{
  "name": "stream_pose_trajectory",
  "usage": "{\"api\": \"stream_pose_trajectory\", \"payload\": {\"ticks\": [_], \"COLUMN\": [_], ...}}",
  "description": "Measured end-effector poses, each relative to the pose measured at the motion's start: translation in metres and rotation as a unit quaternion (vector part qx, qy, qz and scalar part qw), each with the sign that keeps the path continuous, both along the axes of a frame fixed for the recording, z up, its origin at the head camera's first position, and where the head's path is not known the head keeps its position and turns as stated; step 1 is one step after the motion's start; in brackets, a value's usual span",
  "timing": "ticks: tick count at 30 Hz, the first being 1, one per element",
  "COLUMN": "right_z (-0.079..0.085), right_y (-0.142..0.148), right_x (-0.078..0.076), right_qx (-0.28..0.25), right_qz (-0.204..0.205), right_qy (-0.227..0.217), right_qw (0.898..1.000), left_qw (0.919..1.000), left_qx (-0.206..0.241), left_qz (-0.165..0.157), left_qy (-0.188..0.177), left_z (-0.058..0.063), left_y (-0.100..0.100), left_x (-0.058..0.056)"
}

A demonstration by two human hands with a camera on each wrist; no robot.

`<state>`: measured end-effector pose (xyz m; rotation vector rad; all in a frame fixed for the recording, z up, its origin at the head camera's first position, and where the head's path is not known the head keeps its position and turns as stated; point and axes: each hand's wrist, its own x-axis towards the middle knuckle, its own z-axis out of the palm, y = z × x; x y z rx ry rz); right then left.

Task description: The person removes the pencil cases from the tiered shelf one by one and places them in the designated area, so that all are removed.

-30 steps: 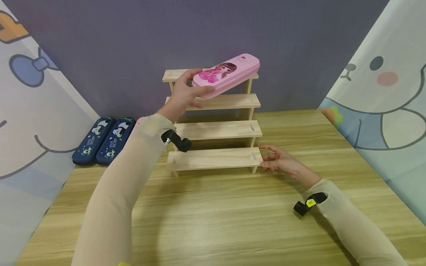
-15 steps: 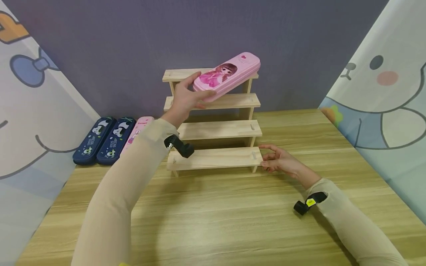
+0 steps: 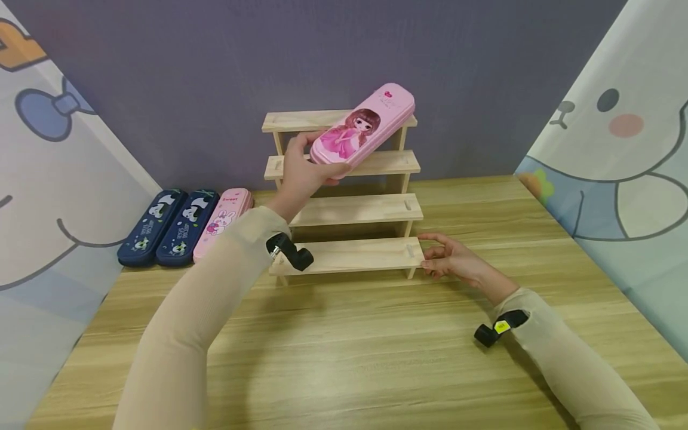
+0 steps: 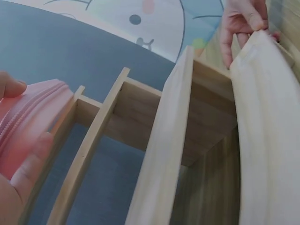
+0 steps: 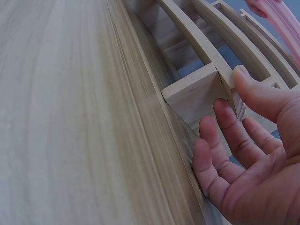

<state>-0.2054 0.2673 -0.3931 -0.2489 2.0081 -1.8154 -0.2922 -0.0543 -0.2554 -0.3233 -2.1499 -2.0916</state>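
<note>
In the head view, my left hand grips the lower left end of a pink zippered pencil case printed with a doll-like girl. The case is held slanted in front of the upper tiers of a light wooden step shelf, overlapping them in this view. The left wrist view shows the case's zip between thumb and fingers. My right hand is at the right end of the lowest tier. In the right wrist view, its thumb lies on the board's end, with a fingertip just below.
To the left on the wooden table lie two navy panda pencil cases and a pink rabbit pencil case, side by side. A grey wall stands behind the shelf, and cartoon-printed panels flank both sides.
My left hand has come slightly lower, and the pencil case has turned to a steeper slant with its lid facing me more. The sleeve now uncovers the rabbit case. My right hand stays put.
</note>
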Motion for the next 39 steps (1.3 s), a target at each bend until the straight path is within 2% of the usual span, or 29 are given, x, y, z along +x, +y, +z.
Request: {"api": "stream_pose_trajectory", "payload": {"ticks": [7,12,16,23,31,39], "right_z": [0.000,0.000,0.001,0.001,0.002,0.000], "right_y": [0.000,0.000,0.000,0.000,0.000,0.001], "right_x": [0.000,0.000,0.000,0.000,0.000,-0.001], "right_qx": [0.000,0.000,-0.001,0.000,0.005,0.006], "right_qz": [0.000,-0.001,-0.002,-0.002,-0.003,-0.002], "right_qy": [-0.001,-0.001,-0.003,-0.002,-0.004,-0.003], "right_qw": [1.000,1.000,1.000,1.000,1.000,1.000], "left_qw": [0.9981,0.9944,0.9924,0.9896,0.9890,0.9864], "left_qx": [0.051,0.093,0.105,0.113,0.121,0.143], "left_qz": [0.020,0.017,0.015,0.031,0.050,0.041], "left_qy": [0.029,0.047,0.062,0.083,0.070,0.069], "left_z": [-0.010,-0.014,-0.015,-0.019,-0.026,-0.033], "left_y": [-0.003,-0.006,-0.009,-0.018,-0.032,-0.045], "left_x": [0.010,0.015,0.021,0.030,0.036,0.042]}}
